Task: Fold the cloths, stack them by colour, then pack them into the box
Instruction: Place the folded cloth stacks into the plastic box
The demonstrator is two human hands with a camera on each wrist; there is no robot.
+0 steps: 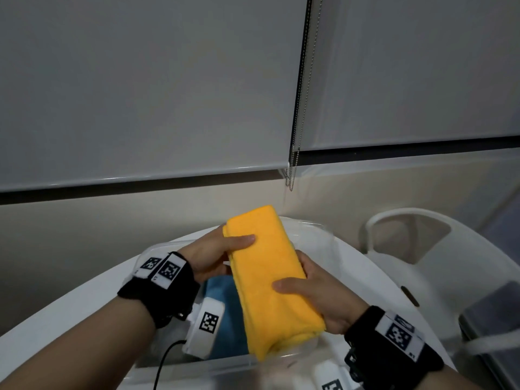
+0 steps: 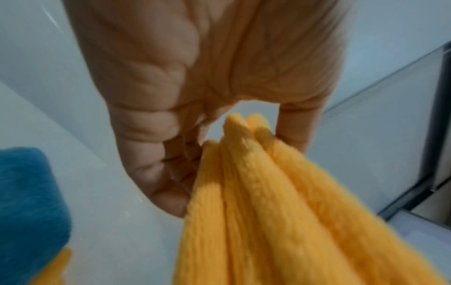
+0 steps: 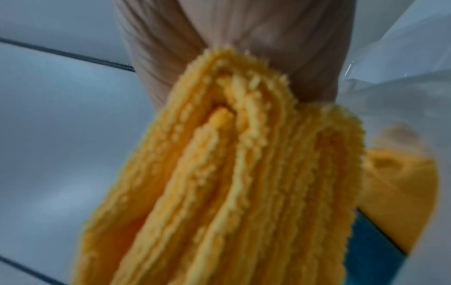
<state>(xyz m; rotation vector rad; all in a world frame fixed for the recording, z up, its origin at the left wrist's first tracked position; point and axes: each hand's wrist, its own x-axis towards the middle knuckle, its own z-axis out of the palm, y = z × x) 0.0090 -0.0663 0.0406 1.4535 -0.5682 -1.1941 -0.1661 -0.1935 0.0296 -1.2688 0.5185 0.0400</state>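
A stack of folded yellow cloths (image 1: 270, 280) is held in the air over a clear plastic box (image 1: 219, 367). My left hand (image 1: 222, 249) grips its far end, thumb on top and fingers beneath. My right hand (image 1: 315, 294) grips the near right side the same way. The left wrist view shows the yellow cloths' (image 2: 268, 202) layered edge pinched between thumb and fingers (image 2: 156, 169). In the right wrist view the yellow cloths (image 3: 231, 183) fill the middle. A folded blue cloth (image 1: 225, 313) lies in the box under the stack, also visible as blue cloth (image 2: 26, 202) at the left.
The box sits on a white round table (image 1: 70, 311). A white chair (image 1: 422, 249) stands at the right, with a dark object (image 1: 495, 327) beyond it. Roller blinds (image 1: 140, 94) and a bead cord (image 1: 292, 170) hang behind. A black cable (image 1: 166, 361) runs from my left wrist.
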